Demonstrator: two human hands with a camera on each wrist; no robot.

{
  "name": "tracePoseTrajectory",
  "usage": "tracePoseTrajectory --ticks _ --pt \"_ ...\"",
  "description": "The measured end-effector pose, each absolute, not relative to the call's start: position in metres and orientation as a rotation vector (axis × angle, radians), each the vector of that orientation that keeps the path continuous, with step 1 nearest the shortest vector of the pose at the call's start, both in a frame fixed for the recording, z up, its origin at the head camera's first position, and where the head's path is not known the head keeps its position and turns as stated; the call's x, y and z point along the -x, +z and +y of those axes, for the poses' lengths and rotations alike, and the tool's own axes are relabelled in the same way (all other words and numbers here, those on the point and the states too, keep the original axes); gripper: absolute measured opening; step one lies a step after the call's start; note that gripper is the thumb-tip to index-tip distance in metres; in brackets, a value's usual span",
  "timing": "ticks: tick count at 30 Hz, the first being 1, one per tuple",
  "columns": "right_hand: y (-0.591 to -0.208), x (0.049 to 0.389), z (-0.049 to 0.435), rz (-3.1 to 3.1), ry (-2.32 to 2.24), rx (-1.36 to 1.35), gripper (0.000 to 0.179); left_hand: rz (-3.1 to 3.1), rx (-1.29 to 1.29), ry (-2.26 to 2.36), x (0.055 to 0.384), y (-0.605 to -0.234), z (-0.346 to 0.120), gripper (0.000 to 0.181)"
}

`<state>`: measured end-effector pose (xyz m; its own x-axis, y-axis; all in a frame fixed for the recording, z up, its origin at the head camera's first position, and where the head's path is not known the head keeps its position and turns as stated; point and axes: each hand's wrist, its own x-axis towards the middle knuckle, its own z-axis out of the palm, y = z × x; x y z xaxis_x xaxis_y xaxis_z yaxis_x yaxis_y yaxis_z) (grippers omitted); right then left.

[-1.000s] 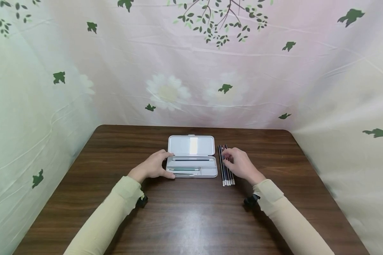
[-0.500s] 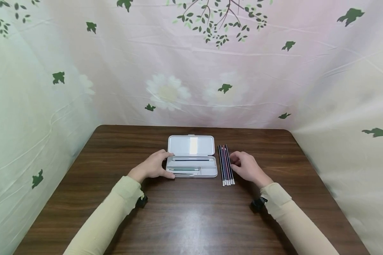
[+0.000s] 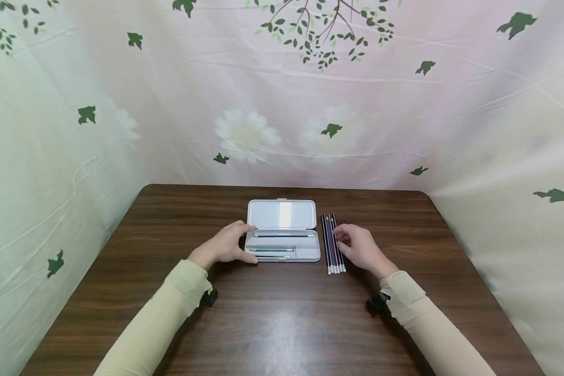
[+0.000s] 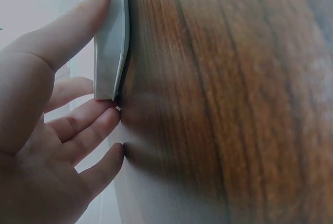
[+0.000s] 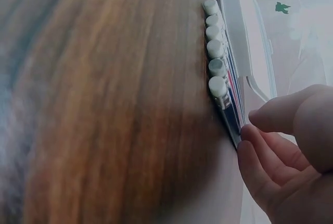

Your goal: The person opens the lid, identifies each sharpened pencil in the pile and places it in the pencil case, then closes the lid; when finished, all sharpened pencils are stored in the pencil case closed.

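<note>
A white pencil case (image 3: 305, 254) lies with its lid (image 3: 265, 214) raised at the back of the table. Inside its trays are a dark pencil (image 3: 284, 235), a green pencil (image 3: 277, 250) and another slim pencil near the front edge. My left hand (image 3: 223, 244) holds the case's left end, thumb at the front and fingers round the end and back. To the right of the case, several dark pencils (image 3: 330, 250) lie side by side, white erasers (image 5: 214, 48) towards me. My right hand (image 3: 359, 246) is at the row's right edge, fingertips at the outermost pencil, thumb apart from the fingers.
The brown wooden table (image 3: 282, 324) reaches to a pale printed curtain (image 3: 282, 94) at the back and sides. A dark wrist camera (image 3: 209, 297) sits under my left wrist, and another (image 3: 377, 303) under the right one.
My right hand first drew back to the right off the pencils, then came slightly left to the row's right edge. The left hand and the case have stayed put.
</note>
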<state>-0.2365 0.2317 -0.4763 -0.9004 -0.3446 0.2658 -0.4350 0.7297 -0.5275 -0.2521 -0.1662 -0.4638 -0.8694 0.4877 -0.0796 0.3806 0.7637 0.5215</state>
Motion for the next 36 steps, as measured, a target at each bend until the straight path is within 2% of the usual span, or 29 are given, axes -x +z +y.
tracePoseTrajectory --ticks 21,36 --pt "-0.477 0.237 0.228 -2.844 0.9 -0.577 0.02 2.754 -0.69 0.746 0.252 -0.464 -0.166 0.098" --pt "-0.471 0.242 0.216 -2.923 0.662 -0.421 0.02 2.761 -0.7 0.739 0.253 -0.465 -0.166 0.098"
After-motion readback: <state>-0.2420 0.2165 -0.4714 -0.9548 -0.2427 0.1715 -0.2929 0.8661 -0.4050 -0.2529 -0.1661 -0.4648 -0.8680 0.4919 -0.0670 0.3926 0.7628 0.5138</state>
